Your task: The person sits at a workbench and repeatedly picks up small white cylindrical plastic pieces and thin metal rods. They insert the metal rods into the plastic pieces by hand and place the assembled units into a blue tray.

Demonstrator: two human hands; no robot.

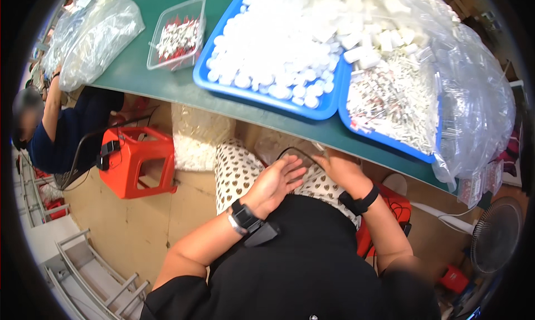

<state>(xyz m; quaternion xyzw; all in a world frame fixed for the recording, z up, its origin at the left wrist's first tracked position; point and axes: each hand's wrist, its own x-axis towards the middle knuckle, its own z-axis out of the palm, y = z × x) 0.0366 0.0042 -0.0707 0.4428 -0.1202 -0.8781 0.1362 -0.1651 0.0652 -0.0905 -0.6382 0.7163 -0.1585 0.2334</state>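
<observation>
The spotted pants [239, 169] are on the person's lap, by the green table [167, 86]. The left hand [271, 187] is over them, fingers a little spread. The right hand [341, 169] is near the table's edge; I cannot tell if it pinches anything. On top, a big blue tray [262, 101] holds round white bits [245, 55]

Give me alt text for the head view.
An open left hand and right hand, its grip unclear, above patterned trousers beside a green table. The table holds a blue tray of round white pieces, another blue tray and a clear plastic box.
</observation>
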